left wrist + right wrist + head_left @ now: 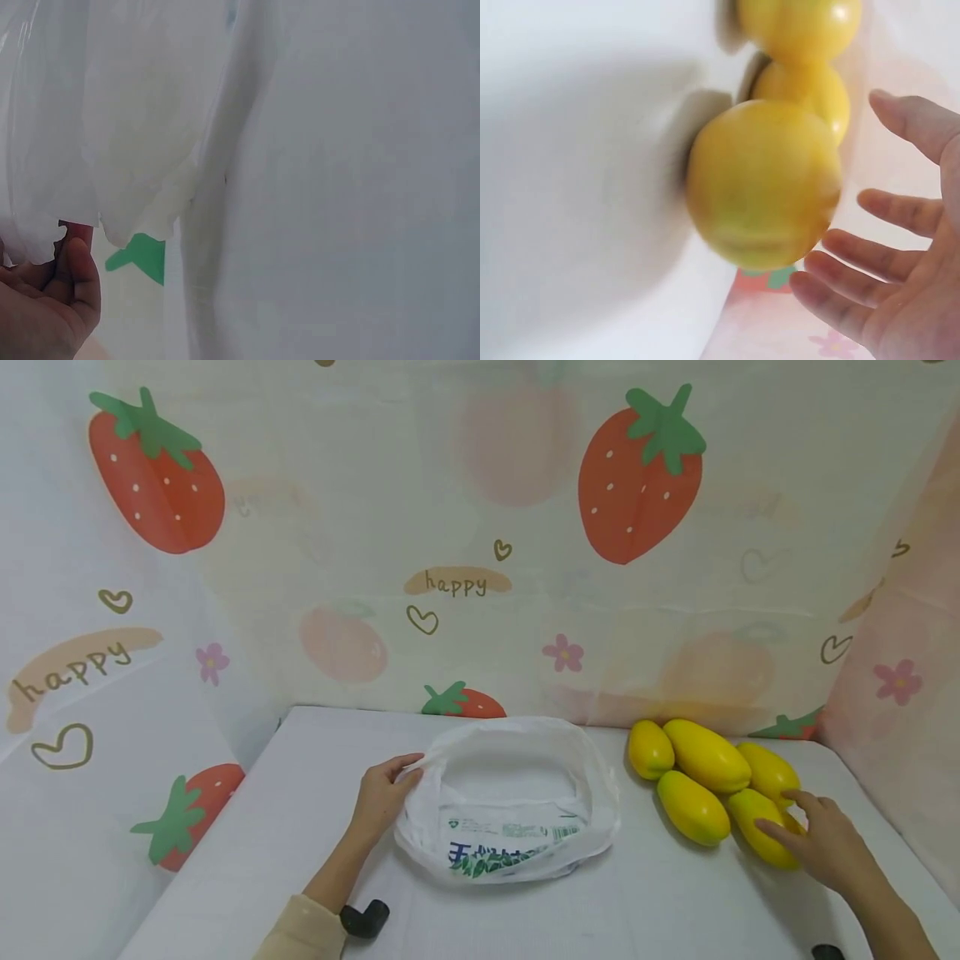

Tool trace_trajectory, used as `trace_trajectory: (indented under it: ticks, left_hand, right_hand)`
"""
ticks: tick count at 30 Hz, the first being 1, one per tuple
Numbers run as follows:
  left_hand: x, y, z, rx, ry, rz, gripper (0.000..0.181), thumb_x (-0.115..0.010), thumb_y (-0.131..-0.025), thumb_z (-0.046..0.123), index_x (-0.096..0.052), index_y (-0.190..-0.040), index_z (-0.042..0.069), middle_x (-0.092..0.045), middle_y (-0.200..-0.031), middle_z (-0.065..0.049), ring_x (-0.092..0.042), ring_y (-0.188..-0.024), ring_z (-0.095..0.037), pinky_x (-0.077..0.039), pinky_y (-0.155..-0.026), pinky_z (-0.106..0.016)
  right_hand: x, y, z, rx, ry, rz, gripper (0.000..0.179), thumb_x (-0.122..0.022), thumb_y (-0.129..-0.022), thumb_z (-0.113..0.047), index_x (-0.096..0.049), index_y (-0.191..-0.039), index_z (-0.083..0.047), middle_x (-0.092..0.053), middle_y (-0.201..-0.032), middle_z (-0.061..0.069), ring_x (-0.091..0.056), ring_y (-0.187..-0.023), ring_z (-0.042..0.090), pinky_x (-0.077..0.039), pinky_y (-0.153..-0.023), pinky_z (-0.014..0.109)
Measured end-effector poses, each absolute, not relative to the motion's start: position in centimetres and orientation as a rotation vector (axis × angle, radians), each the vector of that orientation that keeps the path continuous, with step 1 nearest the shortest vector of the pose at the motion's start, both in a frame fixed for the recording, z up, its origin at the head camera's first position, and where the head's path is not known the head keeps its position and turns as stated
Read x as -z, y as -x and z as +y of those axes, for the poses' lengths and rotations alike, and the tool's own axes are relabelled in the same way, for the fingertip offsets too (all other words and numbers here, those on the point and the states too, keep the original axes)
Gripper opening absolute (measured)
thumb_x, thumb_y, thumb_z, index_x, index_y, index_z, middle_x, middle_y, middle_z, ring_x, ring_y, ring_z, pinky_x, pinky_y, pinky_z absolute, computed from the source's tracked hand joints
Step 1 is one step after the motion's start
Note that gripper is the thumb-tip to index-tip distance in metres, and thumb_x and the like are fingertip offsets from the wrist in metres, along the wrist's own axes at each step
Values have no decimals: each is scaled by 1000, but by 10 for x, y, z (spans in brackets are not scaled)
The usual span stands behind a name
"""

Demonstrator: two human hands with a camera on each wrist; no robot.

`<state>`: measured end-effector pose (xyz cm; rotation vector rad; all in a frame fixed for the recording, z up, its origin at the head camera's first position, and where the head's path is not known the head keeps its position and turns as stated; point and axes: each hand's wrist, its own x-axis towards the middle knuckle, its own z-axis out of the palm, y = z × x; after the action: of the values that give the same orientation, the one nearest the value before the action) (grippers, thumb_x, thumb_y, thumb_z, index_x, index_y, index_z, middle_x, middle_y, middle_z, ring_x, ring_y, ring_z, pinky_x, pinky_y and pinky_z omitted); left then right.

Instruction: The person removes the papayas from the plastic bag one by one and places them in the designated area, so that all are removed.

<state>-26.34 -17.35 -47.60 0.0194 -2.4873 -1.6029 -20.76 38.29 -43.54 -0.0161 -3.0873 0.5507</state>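
A white plastic bag [603,802] with green and blue print sits on the table, its mouth spread wide. My left hand [381,797] pinches the left edge of the bag's rim between thumb and fingers; in the left wrist view the film [135,112] covers part of that hand [56,300]. Several yellow mangoes lie grouped to the right of the bag. Over the nearest-right mango [753,835], my right hand [828,843] hovers with fingers spread. The right wrist view shows those fingers [877,259] beside a mango [765,187], holding nothing.
The white-covered table [570,918] meets a printed cloth backdrop [525,635] at the back and sides. A black curved object [366,920] is by my left wrist, and another dark piece [827,952] shows at the bottom right edge.
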Motion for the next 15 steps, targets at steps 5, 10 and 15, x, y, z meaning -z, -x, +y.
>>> trace_trajectory:
  ticks: [5, 10, 15]
  left_hand:
    - [475, 262, -175, 1602, -9, -2488, 30, -62, -94, 16, -67, -122, 5, -62, -133, -17, -47, -136, -33, -37, -115, -49]
    - [476, 264, -175, 1598, -39, -2494, 31, -62, -94, 17, -66, -122, 6, -61, -134, -16, -46, -137, -33, -37, -115, -48]
    - [474, 262, -174, 1573, -72, -2512, 33, -62, -93, 16, -65, -124, 4, -62, -133, -17, -50, -134, -34, -40, -112, -48]
  right_hand:
    - [430, 203, 371, -576, 33, -2992, 79, -53, -95, -53, -39, -134, 14, -36, -128, 47, -44, -107, 61, -43, -83, 73]
    - [426, 199, 354, -612, -2, -2880, 69, -56, -96, -47, -44, -133, 10, -42, -126, 41, -47, -105, 55, -44, -81, 70]
    - [422, 198, 338, -638, -34, -2816, 65, -58, -95, -43, -46, -132, 8, -47, -122, 36, -50, -102, 49, -45, -82, 67]
